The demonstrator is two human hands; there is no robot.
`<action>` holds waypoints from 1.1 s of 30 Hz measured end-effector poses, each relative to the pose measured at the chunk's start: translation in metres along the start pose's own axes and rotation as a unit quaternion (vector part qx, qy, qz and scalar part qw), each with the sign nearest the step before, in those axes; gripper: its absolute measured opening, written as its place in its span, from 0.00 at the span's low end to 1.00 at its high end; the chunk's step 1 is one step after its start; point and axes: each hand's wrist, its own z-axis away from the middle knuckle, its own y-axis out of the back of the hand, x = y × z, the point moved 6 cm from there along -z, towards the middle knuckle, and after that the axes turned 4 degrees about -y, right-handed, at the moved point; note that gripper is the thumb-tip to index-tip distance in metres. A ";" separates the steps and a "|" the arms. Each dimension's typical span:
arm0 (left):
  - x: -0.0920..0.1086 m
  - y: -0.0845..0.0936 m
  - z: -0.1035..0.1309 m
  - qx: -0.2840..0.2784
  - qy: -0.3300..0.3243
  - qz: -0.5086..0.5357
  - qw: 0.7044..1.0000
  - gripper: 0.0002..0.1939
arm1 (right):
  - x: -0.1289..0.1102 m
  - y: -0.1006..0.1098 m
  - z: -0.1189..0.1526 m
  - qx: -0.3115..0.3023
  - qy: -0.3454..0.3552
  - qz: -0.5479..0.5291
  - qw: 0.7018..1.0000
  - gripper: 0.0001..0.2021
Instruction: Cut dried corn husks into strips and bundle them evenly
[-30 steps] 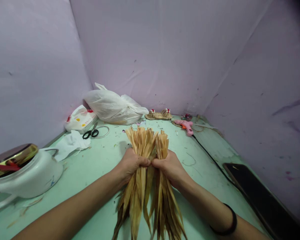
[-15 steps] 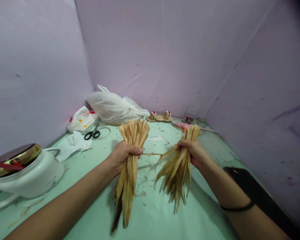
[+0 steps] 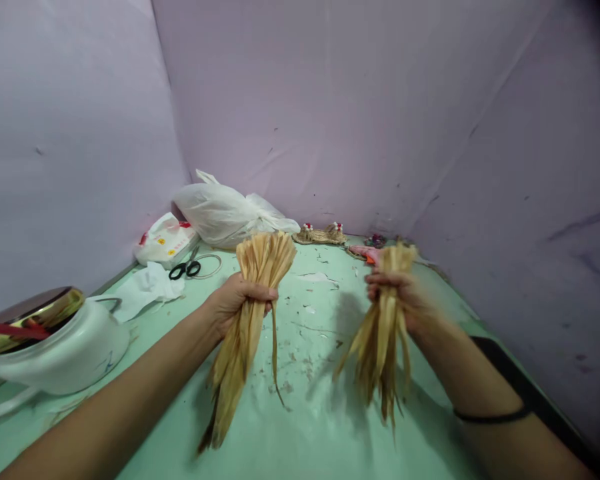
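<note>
My left hand (image 3: 245,300) is closed round the upper part of a bundle of dry corn husks (image 3: 235,360), pale at the top and browner at the lower tips. One thin strip hangs loose from it on the right. To the right, my right hand (image 3: 400,293), partly blurred, grips a second, shorter husk bundle (image 3: 385,347) whose frayed ends hang down. Both bundles are held above the pale green table (image 3: 305,427), well apart from each other.
At left stand a white pot (image 3: 65,360) and black-handled scissors (image 3: 185,269). Behind are a tissue pack (image 3: 167,243), a white plastic bag (image 3: 225,213), a woven straw piece (image 3: 320,235) and a pink glue gun (image 3: 365,253). A dark flat object (image 3: 500,367) lies at right.
My right hand has moved right with its bundle. The strip that stretched between the two bundles has come apart, and a piece now dangles from the left bundle. The left bundle tilts more.
</note>
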 end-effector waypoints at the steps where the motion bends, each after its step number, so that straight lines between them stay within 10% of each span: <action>1: -0.005 -0.004 0.001 -0.012 0.005 -0.005 1.000 0.06 | 0.017 -0.016 0.008 -0.028 -0.072 -0.012 0.997 0.08; 4: -0.019 -0.019 0.005 -0.057 0.022 -0.014 0.998 0.05 | 0.062 -0.062 0.035 -0.137 -0.232 -0.037 0.962 0.05; 7: -0.028 -0.032 0.010 -0.095 0.028 -0.002 0.995 0.08 | 0.079 -0.085 0.049 -0.191 -0.233 -0.056 0.952 0.05; 33: -0.052 -0.031 0.010 -0.003 0.087 0.061 0.994 0.17 | 0.076 -0.069 0.042 -0.062 -0.182 -0.039 0.981 0.08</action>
